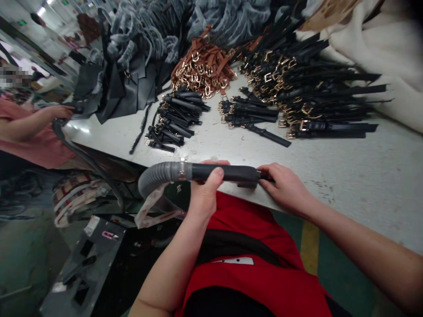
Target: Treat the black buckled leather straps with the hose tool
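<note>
My left hand is wrapped round a black hand tool, its thumb lying along the top. A grey corrugated hose joins the tool's left end under a metal clamp and bends down below the table edge. At the tool's right end, my right hand pinches a small black strap, mostly hidden by the fingers. The strap's end meets the tool's tip or lies very close to it; I cannot tell which.
Black buckled straps lie in a small pile, a loose row and a large heap. Behind are brown straps and grey fuzzy strips. A co-worker's hand is at left; a dark metal box stands below.
</note>
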`<action>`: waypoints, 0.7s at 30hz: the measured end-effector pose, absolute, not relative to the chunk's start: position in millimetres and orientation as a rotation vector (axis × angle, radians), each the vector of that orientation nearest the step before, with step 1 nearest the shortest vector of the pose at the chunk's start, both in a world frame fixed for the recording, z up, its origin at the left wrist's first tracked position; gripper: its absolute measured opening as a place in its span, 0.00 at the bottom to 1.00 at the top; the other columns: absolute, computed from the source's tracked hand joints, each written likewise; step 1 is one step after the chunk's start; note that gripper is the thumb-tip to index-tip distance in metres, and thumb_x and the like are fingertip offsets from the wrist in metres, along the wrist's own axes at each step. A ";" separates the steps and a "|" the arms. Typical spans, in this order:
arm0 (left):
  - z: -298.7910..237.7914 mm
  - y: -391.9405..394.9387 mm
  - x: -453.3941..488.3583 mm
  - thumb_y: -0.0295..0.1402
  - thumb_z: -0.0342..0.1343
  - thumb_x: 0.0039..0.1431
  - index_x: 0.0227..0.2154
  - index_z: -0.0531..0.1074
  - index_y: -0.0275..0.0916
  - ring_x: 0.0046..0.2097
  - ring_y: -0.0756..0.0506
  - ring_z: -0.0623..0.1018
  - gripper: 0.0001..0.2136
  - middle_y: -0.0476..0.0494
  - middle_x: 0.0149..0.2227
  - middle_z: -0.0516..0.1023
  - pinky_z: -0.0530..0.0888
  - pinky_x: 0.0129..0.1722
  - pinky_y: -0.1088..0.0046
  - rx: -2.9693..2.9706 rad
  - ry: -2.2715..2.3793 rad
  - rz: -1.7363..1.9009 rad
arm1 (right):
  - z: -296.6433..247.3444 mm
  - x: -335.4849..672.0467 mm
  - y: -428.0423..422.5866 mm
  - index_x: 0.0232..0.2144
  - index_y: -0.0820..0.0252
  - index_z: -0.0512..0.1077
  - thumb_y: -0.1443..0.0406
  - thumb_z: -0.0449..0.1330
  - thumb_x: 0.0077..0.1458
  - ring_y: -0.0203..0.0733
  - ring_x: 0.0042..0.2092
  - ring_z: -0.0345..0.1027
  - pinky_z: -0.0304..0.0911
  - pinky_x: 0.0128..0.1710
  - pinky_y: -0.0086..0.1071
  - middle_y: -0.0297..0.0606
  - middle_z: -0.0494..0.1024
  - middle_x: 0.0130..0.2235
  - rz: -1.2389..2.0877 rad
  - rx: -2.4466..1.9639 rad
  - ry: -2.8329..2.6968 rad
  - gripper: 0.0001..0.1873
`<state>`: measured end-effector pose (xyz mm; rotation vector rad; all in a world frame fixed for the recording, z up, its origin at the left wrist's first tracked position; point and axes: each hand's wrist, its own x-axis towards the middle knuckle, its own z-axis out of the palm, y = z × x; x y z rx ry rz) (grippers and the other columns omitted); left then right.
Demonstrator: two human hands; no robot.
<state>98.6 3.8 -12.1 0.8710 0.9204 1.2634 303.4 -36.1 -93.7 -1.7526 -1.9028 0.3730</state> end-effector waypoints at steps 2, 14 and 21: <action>-12.6 4.2 99.8 0.38 0.66 0.42 0.31 0.70 0.42 0.40 0.43 0.79 0.14 0.47 0.33 0.80 0.73 0.44 0.62 0.880 0.921 1.212 | -93.9 303.4 -36.0 0.41 0.61 0.70 0.65 0.54 0.54 0.47 0.38 0.68 0.61 0.37 0.38 0.43 0.75 0.35 0.396 -1.765 -1.880 0.12; -20.1 6.2 90.6 0.36 0.67 0.42 0.31 0.71 0.41 0.38 0.45 0.80 0.14 0.48 0.33 0.81 0.75 0.39 0.67 0.733 0.868 1.213 | -95.0 304.2 -36.7 0.42 0.63 0.70 0.63 0.53 0.54 0.47 0.38 0.68 0.62 0.38 0.39 0.44 0.76 0.37 0.392 -1.758 -1.892 0.14; -1.8 5.1 23.8 0.36 0.67 0.41 0.32 0.73 0.42 0.40 0.45 0.80 0.14 0.49 0.33 0.81 0.75 0.40 0.68 0.666 0.956 1.452 | -98.2 307.2 -39.2 0.42 0.63 0.71 0.65 0.53 0.52 0.47 0.41 0.68 0.63 0.41 0.39 0.45 0.75 0.39 0.379 -1.695 -1.953 0.15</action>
